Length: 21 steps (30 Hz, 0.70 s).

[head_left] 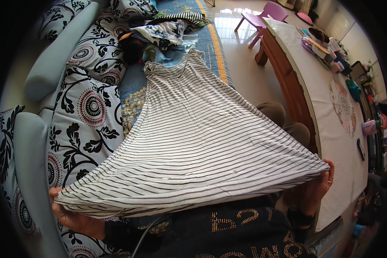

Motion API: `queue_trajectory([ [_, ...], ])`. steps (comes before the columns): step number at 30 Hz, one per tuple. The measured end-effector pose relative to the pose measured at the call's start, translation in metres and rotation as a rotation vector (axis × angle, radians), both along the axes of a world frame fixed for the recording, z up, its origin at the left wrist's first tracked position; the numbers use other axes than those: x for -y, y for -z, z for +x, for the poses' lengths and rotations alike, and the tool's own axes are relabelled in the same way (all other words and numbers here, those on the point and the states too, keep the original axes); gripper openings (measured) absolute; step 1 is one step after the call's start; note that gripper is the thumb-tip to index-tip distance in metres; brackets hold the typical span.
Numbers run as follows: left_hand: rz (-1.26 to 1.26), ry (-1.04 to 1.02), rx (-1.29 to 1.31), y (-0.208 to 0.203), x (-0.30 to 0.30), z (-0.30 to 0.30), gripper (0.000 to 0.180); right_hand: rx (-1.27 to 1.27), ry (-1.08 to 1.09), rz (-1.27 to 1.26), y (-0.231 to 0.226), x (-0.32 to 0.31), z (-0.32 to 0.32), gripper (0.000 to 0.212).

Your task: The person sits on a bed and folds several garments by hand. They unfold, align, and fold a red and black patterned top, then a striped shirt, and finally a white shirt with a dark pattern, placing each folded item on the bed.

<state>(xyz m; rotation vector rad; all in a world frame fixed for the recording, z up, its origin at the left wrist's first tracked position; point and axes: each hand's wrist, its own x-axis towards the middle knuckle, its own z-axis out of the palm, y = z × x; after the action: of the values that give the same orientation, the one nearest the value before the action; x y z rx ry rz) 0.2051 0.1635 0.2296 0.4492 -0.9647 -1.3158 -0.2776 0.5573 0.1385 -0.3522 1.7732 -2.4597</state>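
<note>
A sleeveless white dress with thin dark stripes [193, 137] is stretched out wide in front of me. Its shoulder end lies on the blue sofa cover, pointing away, and its flared hem is nearest my body. At the far left, my left hand [75, 217] pinches one hem corner between thumb and fingers. My right hand [316, 189] grips the opposite corner at the right, beside the table. The hem hangs taut between both hands, above my lap. Part of my bent knees [284, 122] shows past the dress's right side.
Beyond the neckline lies a pile of crumpled clothes [163, 34]. Black-and-white patterned cushions [88, 112] line the sofa on the left. To the right stands a wooden table with a white cover [331, 116], bearing a dark remote [360, 148]. A purple chair [266, 17] is farther back.
</note>
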Motion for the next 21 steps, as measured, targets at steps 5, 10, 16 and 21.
queue_trajectory([
  [5,-0.071,0.032,0.103,0.001,-0.003,-0.009,0.022,-0.038,-0.069,-0.044,-0.023,0.008,-0.006,0.032],
  [10,0.134,-0.240,0.359,0.000,-0.003,-0.023,0.023,-0.034,-0.112,-0.001,-0.036,0.041,-0.020,0.036],
  [16,0.242,-0.240,0.413,0.023,0.027,-0.029,0.021,-0.003,-0.123,-0.091,-0.039,0.091,-0.076,0.032],
  [21,0.524,0.173,-0.071,0.065,0.104,-0.040,0.027,-0.139,-0.560,-0.052,-0.030,0.137,-0.140,0.038],
])
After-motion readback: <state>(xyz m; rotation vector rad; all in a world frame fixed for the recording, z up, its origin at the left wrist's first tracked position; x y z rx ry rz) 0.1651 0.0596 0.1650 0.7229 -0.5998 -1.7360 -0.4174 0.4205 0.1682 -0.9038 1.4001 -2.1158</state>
